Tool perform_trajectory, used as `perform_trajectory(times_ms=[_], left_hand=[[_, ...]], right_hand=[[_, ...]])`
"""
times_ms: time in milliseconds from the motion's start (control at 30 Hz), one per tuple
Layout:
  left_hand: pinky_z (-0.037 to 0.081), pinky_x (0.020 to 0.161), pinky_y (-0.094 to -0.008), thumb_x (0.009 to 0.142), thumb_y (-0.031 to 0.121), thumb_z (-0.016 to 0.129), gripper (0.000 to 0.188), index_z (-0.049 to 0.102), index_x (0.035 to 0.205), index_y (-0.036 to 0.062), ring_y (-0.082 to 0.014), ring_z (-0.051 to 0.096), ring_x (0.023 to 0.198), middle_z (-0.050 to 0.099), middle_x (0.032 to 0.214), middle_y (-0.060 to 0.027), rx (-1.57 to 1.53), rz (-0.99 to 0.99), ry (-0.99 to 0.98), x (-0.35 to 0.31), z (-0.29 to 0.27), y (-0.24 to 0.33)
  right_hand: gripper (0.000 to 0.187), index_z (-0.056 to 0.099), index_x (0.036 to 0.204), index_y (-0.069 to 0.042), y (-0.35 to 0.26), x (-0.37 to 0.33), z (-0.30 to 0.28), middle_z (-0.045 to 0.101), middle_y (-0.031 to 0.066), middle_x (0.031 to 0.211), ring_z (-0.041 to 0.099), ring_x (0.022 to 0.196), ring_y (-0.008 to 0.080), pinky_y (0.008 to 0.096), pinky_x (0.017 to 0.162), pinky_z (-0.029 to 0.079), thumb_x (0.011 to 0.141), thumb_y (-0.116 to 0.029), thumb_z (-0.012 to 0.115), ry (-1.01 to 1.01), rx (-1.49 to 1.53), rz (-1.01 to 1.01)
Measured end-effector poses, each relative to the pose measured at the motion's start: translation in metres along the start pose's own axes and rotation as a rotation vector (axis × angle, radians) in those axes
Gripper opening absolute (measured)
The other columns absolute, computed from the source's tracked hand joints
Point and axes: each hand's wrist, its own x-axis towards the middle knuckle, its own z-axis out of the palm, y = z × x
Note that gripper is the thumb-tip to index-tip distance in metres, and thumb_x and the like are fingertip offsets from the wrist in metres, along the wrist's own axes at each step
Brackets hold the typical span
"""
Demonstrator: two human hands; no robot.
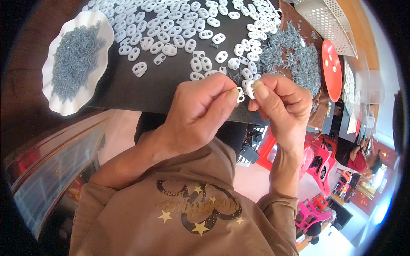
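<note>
Over the near edge of the black table (141, 91), my two hands are close together. My left hand (196, 109) pinches a small white plastic cord lock plunger (240, 95) between thumb and forefinger. An oval white cord lock shell (250, 90) is pinched in my right hand (284, 104), its thumb on the front. The two pieces are side by side; whether they touch is hard to tell. Just beyond my fingers lie many loose white cord lock parts (206, 64), most oval with two holes. A few small springs (214, 45) are scattered among them.
A white scalloped plate (65, 106) heaped with small metal springs (74, 62) stands at the left. More springs (294, 59) are piled on brown cloth at the right, beside a red plate (331, 79) and a perforated white basket (326, 21). Pink chairs (314, 213) stand further right.
</note>
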Motion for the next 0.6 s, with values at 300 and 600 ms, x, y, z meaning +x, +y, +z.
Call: perform_trajectory(times_ms=[300,600], left_hand=[[0.038,0.050,-0.0213,0.098,0.015,0.049,0.022,0.057,0.085,-0.0003,-0.0027,0.043,0.055,0.050,0.063,0.0024,-0.021,0.018,0.018,-0.0014,0.0002,-0.0013],[0.034,0.047,-0.0246,0.093,0.008,0.053,0.014,0.056,0.084,-0.0014,-0.0044,0.041,0.052,0.045,0.056,-0.0005,-0.109,0.007,0.054,-0.0006,0.0026,-0.0022]], right_hand=[[0.015,0.066,0.084,0.001,0.0035,0.0019,-0.0026,0.062,-0.0013,0.069,0.048,0.060,0.0016,0.0179,0.053,0.035,0.092,-0.011,0.064,0.025,0.049,0.026],[0.015,0.066,0.083,0.000,0.0049,0.0023,-0.0010,0.062,-0.0017,0.068,0.046,0.058,0.0009,0.0182,0.051,0.032,0.092,-0.011,0.064,0.014,0.069,0.040]])
